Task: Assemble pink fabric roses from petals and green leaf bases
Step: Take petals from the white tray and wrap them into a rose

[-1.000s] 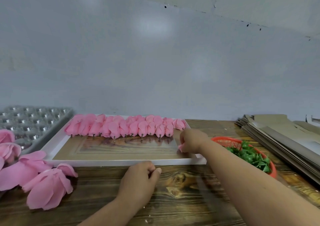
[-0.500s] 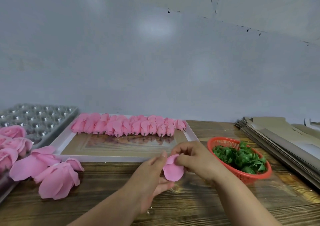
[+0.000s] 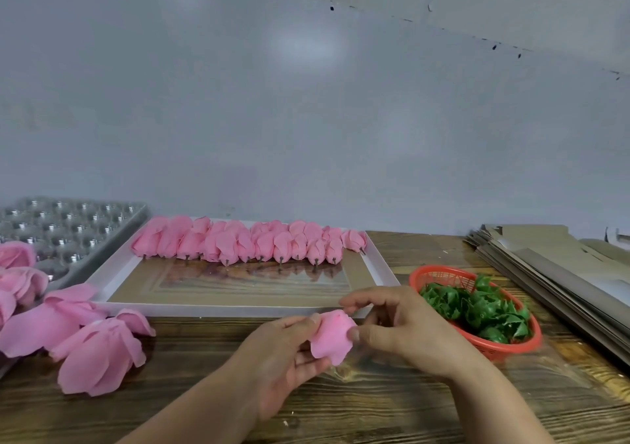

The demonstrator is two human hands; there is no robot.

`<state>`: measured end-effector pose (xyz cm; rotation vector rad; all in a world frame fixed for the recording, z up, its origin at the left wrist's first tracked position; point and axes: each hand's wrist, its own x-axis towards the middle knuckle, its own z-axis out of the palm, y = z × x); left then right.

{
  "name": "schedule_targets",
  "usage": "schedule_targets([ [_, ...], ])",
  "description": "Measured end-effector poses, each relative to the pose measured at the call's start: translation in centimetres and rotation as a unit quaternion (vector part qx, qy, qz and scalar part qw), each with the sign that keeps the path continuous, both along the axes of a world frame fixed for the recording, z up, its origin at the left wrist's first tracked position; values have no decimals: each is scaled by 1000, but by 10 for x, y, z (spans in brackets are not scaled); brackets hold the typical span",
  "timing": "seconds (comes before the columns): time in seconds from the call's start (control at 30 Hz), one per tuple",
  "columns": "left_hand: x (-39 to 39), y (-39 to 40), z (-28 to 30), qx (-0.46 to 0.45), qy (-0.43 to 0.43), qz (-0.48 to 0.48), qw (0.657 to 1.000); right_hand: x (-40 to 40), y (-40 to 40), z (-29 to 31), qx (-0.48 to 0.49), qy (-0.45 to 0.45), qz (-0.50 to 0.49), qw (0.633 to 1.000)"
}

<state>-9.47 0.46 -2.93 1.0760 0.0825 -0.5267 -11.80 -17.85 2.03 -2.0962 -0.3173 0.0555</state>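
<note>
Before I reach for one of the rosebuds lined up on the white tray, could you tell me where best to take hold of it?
Judging by how it lies, take the rightmost rosebud by its narrow base, where the petals gather around the dark stem tip pointing toward you. Come from the near side, over the tray rim, with two fingers pinching that firm neck instead of crushing the soft petals.

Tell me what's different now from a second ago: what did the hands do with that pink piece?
The right hand lifted a pink petal piece off the white tray's near right corner and drew it back toward the body. The left hand rose from the table to meet it, and both now pinch it above the wood. The row of pink buds and the red basket of green leaves stayed put.
</note>
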Motion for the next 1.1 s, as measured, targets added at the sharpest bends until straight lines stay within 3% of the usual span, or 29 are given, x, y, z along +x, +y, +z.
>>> schedule_targets([
  [0.2,4,1,-4,-2,5,-9,1000,2,-5,-1,58,-33,-1,998],
  [0.77,5,2,-5,-6,19,-68,998,-2,6,-3,-20,-28,45,998],
  [0.87,4,4,-3,26,-1,-82,996,-3,12,-4,-31,-30,40,998],
  [0.93,2,3,1,84,-28,-78,993,-3,16,-6,-40,-41,29,998],
  [1.0,-1,2,6,194,-110,-45,974,-3,17,-6,-44,-47,14,998],
  [1.1,-7,4,13,316,-309,7,897,-3,17,-4,-44,-52,6,998],
])
